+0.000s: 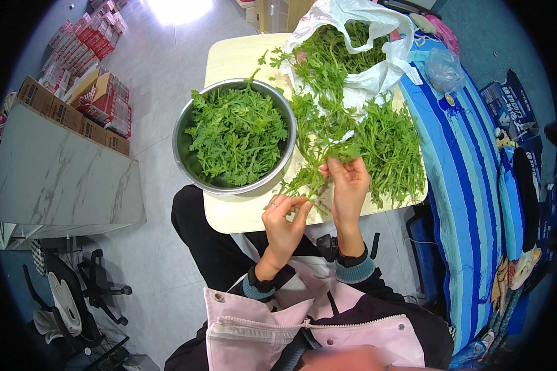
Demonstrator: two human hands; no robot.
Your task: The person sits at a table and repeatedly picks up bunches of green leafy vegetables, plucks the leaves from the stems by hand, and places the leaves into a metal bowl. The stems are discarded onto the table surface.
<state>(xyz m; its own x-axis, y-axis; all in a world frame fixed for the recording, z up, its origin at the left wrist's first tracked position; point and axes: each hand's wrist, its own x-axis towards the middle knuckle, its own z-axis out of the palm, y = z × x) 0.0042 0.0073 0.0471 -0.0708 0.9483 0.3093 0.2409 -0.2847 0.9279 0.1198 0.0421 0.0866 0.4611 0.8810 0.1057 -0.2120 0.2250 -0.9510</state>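
Note:
Between thumb and fingers, my right hand (349, 181) pinches a leafy green sprig (341, 150) above the near part of the table. My left hand (285, 222) is lower and to the left, its thumb and forefinger closed on the thin stem end (314, 205). Left of both hands stands a steel bowl (180, 155) heaped with picked chrysanthemum-like greens (241, 134). A pile of long-stemmed greens (392, 153) lies to the right of my right hand. More loose greens (322, 99) stretch from there up to an opened white plastic bag (376, 83) that holds further stems.
The pale wooden table (234, 51) has rounded corners. Along its right side runs a bed or bench with a blue striped cover (450, 185), bearing a clear plastic bag (444, 69). A marble-patterned counter (69, 181), cartons (104, 99) and an office chair (69, 301) stand left.

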